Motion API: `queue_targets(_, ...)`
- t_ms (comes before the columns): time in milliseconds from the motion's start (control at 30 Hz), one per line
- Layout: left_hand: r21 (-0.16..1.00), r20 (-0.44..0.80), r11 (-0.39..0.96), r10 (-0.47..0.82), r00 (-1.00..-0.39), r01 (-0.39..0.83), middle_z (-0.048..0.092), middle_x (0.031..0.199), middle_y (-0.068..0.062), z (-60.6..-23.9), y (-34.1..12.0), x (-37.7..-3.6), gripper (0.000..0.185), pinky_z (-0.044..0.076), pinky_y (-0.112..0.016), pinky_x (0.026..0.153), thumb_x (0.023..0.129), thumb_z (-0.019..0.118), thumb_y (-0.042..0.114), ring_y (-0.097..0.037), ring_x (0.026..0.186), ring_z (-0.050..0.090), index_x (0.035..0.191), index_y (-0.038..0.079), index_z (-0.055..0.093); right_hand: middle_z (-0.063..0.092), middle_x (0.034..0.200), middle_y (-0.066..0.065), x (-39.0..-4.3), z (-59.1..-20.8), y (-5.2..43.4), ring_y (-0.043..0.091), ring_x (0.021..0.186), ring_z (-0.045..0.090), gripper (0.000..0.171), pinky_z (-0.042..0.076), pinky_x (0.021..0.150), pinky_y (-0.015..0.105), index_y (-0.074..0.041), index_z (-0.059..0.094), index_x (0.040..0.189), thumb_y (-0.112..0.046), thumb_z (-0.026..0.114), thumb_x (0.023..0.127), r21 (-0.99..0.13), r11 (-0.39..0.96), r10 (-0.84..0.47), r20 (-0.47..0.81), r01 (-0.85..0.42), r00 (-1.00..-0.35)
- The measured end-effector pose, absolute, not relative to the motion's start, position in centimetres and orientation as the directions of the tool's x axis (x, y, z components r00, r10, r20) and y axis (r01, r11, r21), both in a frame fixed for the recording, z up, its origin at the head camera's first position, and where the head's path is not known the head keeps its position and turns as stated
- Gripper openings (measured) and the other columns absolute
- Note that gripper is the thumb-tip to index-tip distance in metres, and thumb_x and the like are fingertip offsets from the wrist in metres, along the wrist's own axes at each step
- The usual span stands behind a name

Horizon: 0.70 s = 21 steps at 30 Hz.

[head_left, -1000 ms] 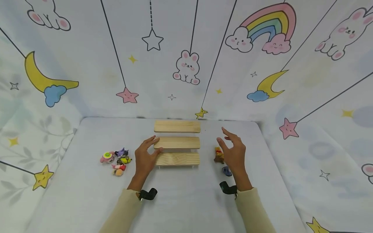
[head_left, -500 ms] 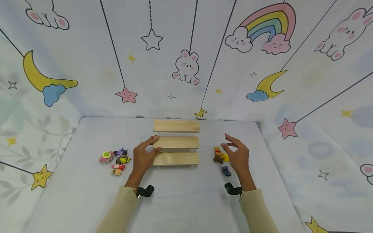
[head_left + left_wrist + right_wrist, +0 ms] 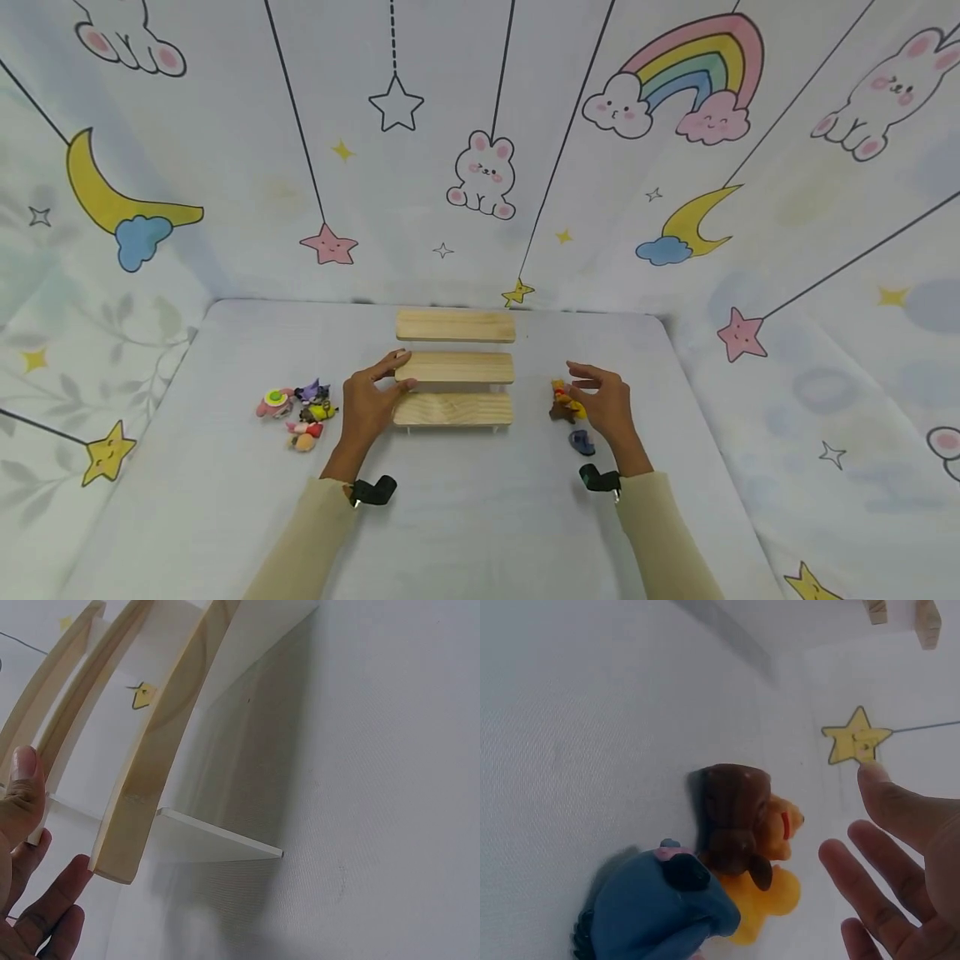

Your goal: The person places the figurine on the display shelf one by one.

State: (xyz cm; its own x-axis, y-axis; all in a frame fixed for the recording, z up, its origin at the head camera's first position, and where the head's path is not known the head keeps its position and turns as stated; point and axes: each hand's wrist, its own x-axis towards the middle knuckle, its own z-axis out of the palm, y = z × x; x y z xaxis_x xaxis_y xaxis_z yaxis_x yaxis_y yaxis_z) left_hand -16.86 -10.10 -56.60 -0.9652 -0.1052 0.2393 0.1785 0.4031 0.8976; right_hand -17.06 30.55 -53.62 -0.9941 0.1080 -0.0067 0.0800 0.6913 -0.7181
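A three-step wooden shelf stands mid-table. My left hand holds the left end of its middle step, forefinger on top and thumb at the front edge. In the left wrist view the thumb lies beside the planks. My right hand hovers just right of a yellow bear figure, fingers spread and holding nothing. A blue figure lies below the palm. The right wrist view shows the yellow and brown figure, the blue figure and my fingers apart from them.
A small heap of several coloured toy figures lies left of the shelf. The grey table ends at a cartoon-printed cloth backdrop at the back and both sides.
My right hand has dropped lower and drawn in towards the yellow bear figure. The left hand has stayed on the shelf's left end.
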Motion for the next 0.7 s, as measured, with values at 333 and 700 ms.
queue_targets(333, 0.898, 0.221, 0.412, -0.108, -0.969, 0.158, 0.07, 0.144, 0.0, -56.4, -10.1, -16.8, 0.053, 0.05, -0.055, 0.106, 0.085, 0.088, 0.026, -0.03, 0.112, 0.072, 0.136, 0.023, 0.075, 0.072, 0.139, 0.013, -18.1, -55.2, 30.7, 0.036, 0.121, 0.07, 0.046, 0.062, 0.094, 0.05, -0.018, 0.07, 0.142, -0.008, 0.078, 0.097, -0.698, 0.702, 0.114, -0.085, 0.141, -0.99)
queue_targets(700, 0.91, 0.194, 0.392, -0.107, -0.975, 0.137, 0.069, 0.145, 0.002, -56.3, -10.2, -16.8, 0.052, 0.049, -0.055, 0.107, 0.086, 0.088, 0.026, -0.036, 0.116, 0.073, 0.136, 0.023, 0.075, 0.072, 0.138, 0.011, -18.7, -56.1, 30.3, 0.03, 0.115, 0.07, 0.05, 0.062, 0.086, 0.041, -0.019, 0.07, 0.142, -0.016, 0.083, 0.094, -0.674, 0.709, 0.115, -0.18, 0.208, -0.977)
